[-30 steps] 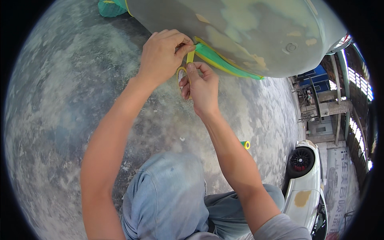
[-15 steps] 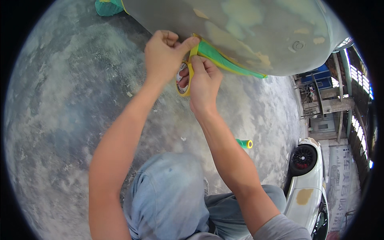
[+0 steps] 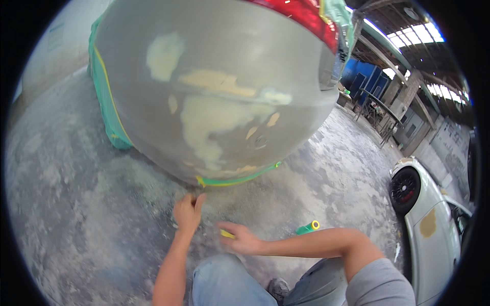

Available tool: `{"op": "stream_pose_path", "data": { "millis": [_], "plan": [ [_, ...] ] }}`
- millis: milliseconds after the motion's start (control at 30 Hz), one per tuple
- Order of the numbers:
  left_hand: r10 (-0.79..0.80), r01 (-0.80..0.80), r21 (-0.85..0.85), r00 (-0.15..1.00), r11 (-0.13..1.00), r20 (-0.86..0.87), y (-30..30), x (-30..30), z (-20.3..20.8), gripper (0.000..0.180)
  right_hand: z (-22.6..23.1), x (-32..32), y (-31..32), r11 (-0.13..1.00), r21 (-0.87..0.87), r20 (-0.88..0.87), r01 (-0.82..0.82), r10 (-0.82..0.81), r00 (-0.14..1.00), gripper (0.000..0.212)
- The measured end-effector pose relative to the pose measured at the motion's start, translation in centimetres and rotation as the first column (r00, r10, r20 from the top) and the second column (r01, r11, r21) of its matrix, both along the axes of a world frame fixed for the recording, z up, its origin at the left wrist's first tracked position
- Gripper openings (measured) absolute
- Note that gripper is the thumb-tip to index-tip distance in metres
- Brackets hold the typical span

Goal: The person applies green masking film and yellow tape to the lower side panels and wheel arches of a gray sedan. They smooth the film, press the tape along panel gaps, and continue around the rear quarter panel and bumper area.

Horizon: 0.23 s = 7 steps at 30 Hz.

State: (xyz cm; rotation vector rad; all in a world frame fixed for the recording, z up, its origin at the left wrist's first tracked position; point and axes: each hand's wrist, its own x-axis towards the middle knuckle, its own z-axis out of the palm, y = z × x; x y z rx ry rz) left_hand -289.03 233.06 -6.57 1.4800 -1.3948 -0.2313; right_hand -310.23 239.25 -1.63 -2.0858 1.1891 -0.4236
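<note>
Below the lower edge of a grey car bumper (image 3: pixel 138 66), my left hand (image 3: pixel 188 214) is raised with thumb and forefinger apart; I see nothing between them. A green masking strip with yellow tape edges (image 3: pixel 237 179) runs along the bumper's underside, its left end just above my left fingertips. To the right and lower, my right hand (image 3: pixel 244 239) is closed around a roll of yellow masking tape (image 3: pixel 227 234). Only a small part of the roll shows, the rest being hidden by my fingers, which are slightly blurred.
Green sheeting (image 3: pixel 104 102) with a yellow taped edge covers the bumper's left side. Pale filler patches (image 3: pixel 204 122) mark the bumper, under a red tail light (image 3: pixel 301 18). A green roll (image 3: pixel 308 228) lies on the grey floor (image 3: pixel 92 214). A white car (image 3: pixel 434 224) stands at right.
My view has lifted and pulled back, showing more of the bumper. Both hands have come down away from the masking strip and moved apart; the right hand keeps the tape roll.
</note>
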Motion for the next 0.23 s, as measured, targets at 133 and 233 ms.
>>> {"op": "stream_pose_path", "data": {
  "millis": [133, 233],
  "plan": [
    [-0.064, -0.042, -0.300, 0.940, 0.953, -0.336, 6.0, -1.7, 9.2, 0.029, 8.5, -7.8, 1.4, 0.997, -0.056, 0.088, 0.057, -0.052, 0.995, 0.080],
    [-0.278, 0.029, -0.632, 0.913, 0.774, -0.299, 11.0, -1.4, 21.1, 0.026, 12.6, -12.3, -0.3, 0.975, -0.060, 0.062, 0.212, -0.209, 0.976, 0.068]
  ]
}}
